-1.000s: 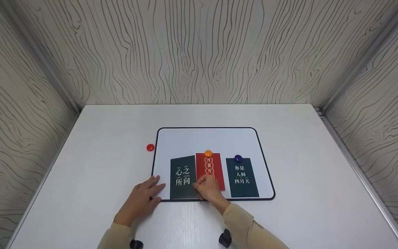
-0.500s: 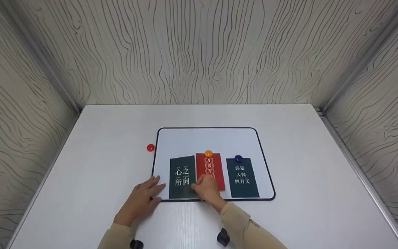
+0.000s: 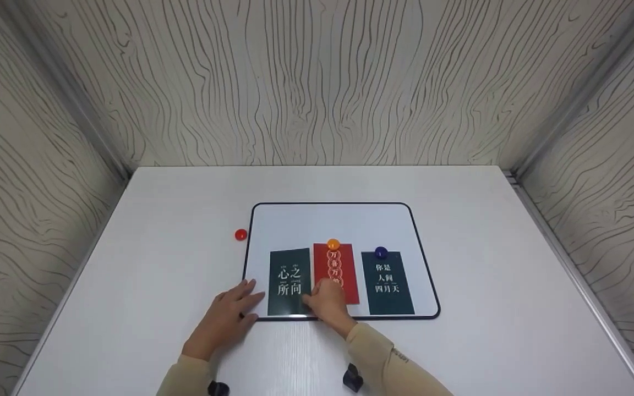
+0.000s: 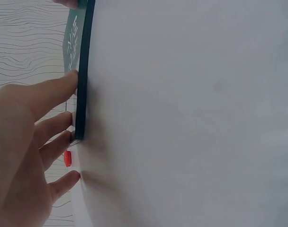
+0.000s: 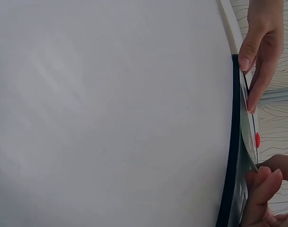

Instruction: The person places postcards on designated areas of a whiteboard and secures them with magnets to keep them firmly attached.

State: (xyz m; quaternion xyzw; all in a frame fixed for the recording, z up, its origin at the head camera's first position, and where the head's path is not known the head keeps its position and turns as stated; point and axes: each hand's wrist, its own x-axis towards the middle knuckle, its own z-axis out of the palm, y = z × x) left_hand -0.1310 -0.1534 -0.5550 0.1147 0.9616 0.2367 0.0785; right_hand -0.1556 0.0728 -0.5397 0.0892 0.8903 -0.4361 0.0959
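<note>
At the whiteboard's lower left corner my left hand (image 3: 229,313) rests with its fingers spread, thumb at the black frame. My right hand (image 3: 329,302) pinches the lower right edge of a dark green card (image 3: 289,264) printed with white characters. In the right wrist view, that green card (image 5: 248,142) bows up where the right fingers (image 5: 265,184) hold its edge. A red card (image 3: 344,286) lies beside it under an orange round magnet (image 3: 333,244), partly hidden by the right hand. Farther right, another dark green card (image 3: 391,300) has a dark blue magnet (image 3: 381,253) at its top.
The black-framed whiteboard (image 3: 328,220) lies flat on a white table (image 3: 487,264). A red magnet (image 3: 240,235) sits just outside its left edge. Wood-grain patterned panels (image 3: 317,82) stand at the back and both sides.
My right hand has shifted slightly left, and the left green card has slid a little left and straightened with it. The left hand stays in place.
</note>
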